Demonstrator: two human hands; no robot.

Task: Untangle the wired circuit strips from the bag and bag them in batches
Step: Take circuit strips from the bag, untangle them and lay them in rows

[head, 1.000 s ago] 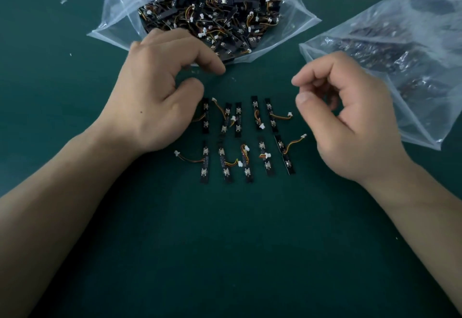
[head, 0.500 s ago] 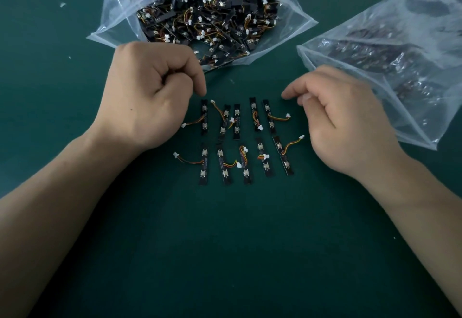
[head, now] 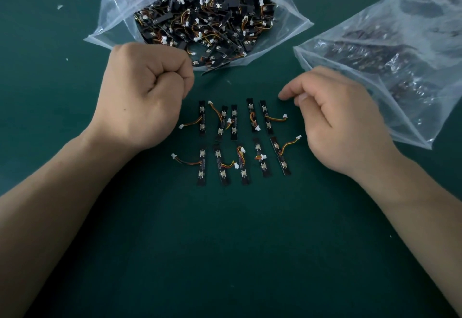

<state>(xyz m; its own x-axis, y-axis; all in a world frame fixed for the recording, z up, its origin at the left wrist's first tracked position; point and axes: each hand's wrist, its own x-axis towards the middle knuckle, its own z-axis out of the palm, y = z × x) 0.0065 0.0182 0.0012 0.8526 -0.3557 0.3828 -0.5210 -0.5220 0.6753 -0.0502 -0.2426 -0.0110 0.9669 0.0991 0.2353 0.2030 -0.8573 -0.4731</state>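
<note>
Green table [head: 225, 255], head view looking down.

- Open bag [head: 287, 35] at top centre, clear plastic, mouth toward the hands. Packed with tangled strips [head: 205, 22]: black boards, orange-yellow wires, white plugs.
- Second bag [head: 400, 72] at right, clear, lying flat. Dark contents inside, too blurred to tell.
- Laid-out strips [head: 234, 122] on the table below the open bag: two rows of five, roughly upright, side by side, wires curling off to either side. Between the two hands, touched by neither.
- Left hand [head: 142, 95]: tight fist, thumb pressed against the forefinger. Just left of the upper row, just below the open bag's mouth. Nothing seen in it.
- Right hand [head: 342, 122]: fingers loosely curled, forefinger reaching out toward the upper row, thumb tucked beneath. Holding nothing. Close against the near edge of the second bag.
</note>
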